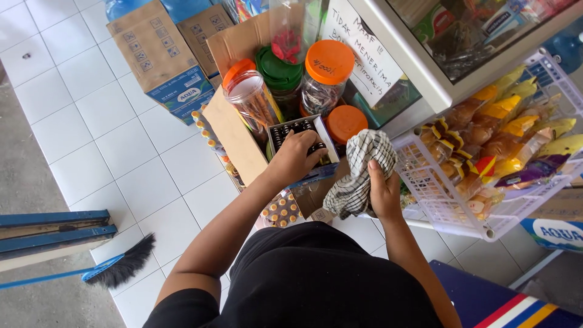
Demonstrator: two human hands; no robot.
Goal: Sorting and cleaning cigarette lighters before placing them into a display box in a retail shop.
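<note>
My left hand (296,157) rests on a small open box of dark round items (291,130) that sits inside a cardboard box (234,130); the fingers curl over the small box's near edge. A black-and-white checked cloth (358,173) hangs bunched in the grip of my right hand (384,193), just in front of the cardboard box. Around the small box stand clear plastic jars: one with an orange lid (328,64), one with a green lid (279,70), and an open jar of thin sticks (252,97).
A white plastic basket (452,209) of wrapped snacks hangs at the right below a glass display case (467,42). Cardboard cartons (161,58) stand on the white tiled floor. A broom (118,267) and blue bench (54,234) lie at the left.
</note>
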